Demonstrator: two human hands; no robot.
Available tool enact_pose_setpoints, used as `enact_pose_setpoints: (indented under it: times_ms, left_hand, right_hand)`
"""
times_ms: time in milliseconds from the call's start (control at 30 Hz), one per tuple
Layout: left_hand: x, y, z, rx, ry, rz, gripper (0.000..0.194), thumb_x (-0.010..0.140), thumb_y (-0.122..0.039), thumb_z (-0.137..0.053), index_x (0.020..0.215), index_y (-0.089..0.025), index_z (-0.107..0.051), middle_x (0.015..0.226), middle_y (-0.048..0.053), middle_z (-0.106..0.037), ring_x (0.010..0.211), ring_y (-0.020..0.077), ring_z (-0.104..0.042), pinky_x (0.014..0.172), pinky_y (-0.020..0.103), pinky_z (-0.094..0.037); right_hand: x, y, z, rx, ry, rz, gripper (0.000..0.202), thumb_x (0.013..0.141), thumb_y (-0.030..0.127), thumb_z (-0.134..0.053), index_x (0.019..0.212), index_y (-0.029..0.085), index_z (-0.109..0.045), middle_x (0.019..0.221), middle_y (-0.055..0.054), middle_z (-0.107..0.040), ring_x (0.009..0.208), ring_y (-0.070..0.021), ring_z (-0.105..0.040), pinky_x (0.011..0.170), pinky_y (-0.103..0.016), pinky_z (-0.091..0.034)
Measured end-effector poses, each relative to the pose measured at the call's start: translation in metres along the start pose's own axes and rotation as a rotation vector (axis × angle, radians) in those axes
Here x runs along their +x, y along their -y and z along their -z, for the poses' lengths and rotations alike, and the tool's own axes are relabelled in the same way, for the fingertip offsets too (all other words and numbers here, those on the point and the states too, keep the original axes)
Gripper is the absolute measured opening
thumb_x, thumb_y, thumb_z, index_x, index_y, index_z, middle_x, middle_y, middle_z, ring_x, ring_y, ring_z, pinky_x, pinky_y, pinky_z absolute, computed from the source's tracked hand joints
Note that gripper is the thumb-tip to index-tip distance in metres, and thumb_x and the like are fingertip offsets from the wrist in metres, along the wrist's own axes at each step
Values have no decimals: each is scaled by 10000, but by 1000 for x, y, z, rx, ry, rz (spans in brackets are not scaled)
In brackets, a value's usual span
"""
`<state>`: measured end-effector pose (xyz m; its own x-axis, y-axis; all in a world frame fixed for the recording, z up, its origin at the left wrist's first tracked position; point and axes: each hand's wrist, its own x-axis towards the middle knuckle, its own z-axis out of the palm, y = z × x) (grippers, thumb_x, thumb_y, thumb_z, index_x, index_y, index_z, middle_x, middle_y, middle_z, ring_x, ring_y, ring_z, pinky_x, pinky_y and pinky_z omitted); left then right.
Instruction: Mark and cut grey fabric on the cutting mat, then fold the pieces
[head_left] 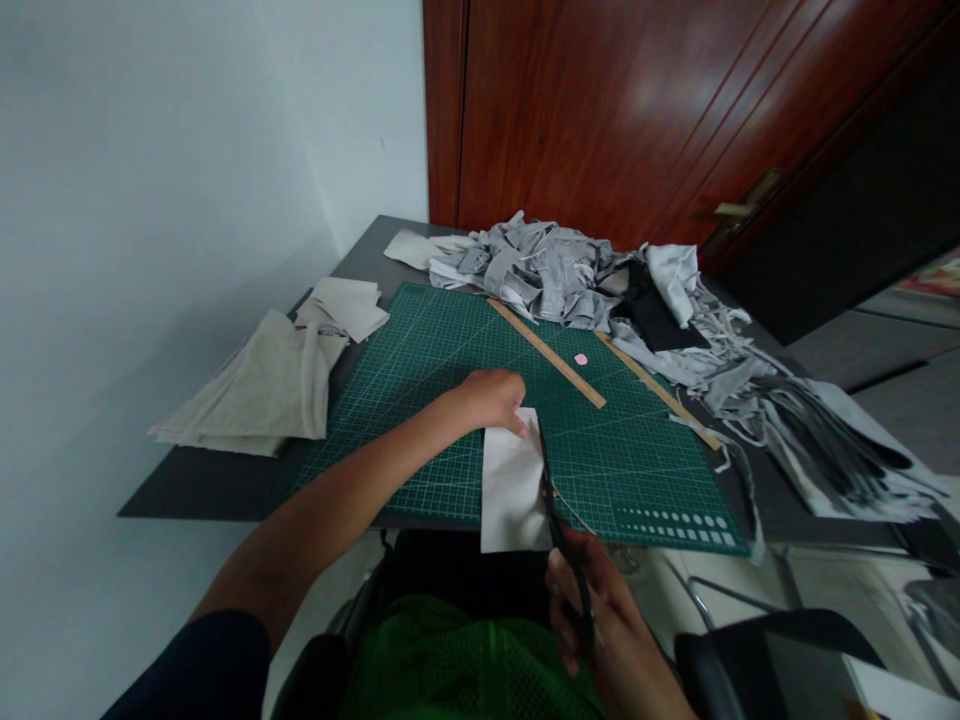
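Observation:
A white rectangular piece of fabric (510, 490) lies over the near edge of the green cutting mat (435, 400), its lower end hanging past the table. My left hand (491, 397) pinches the far end of this piece, thumb on top. In my right hand (592, 590) are black scissors (553, 500), their blades pointing away from me along the fabric's right edge. A thin strip curls off to the right of the blades. Whether the blades are fully closed is hard to make out.
Two wooden rulers (547, 352) and a pink chalk-like disc (580, 359) lie on the mat. Grey and white fabric scraps (547, 260) heap along the back and right. Folded beige cloth (262, 390) sits at the left, beside the wall (187, 200).

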<state>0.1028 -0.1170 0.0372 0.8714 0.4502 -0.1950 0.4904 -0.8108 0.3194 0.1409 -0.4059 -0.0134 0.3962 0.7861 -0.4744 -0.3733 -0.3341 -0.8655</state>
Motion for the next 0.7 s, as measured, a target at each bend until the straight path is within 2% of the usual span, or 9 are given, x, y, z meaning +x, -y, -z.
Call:
enact_pose_setpoints:
  times_ms: [267,700]
  left_hand:
    - [-2,-2,2,28,2,0,326,700,-472,-815,860,-204,-723,902,54,-725,894,241,-667,676,296,-417]
    - [0,0,0,10,4,10,350,680,-484,-828,862,-204,-723,912,56,-729,890,242,-667,691,301,-431]
  right_hand:
    - [2,-3,1,2,13,19,577,843,607,-711,1239,250,-488,697,65,-508,473,-88,-439,374,-209,-347]
    - [1,-3,0,15,30,53,601,811,596,-750,1224,238,-500,637,82,-491,450,-83,-434,360,-191,-367]
